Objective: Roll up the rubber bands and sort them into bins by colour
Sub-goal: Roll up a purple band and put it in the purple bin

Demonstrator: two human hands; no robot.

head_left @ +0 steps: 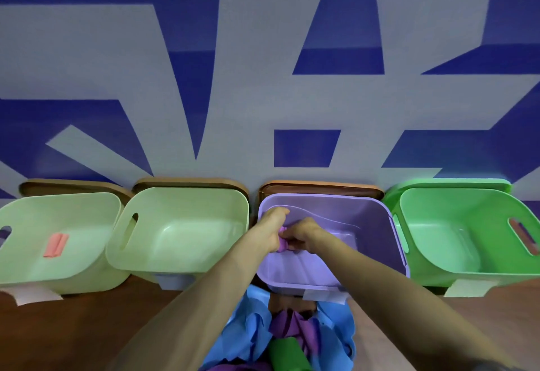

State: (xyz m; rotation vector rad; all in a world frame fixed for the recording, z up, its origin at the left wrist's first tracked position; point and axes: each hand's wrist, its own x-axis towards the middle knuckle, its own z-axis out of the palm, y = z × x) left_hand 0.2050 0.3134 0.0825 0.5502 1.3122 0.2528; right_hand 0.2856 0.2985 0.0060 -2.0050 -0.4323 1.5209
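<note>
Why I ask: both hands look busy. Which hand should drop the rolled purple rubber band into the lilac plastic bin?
Probably the left hand: it grips the rolled purple rubber band over the lilac plastic bin; the right hand pinches its end.

Head view: one wide-angle camera, facing forward and down.
It looks from over the near edge of the table (87, 327) toward its far edge, close in; the row of bins (181, 224) spans the frame against the wall (263, 93).
</note>
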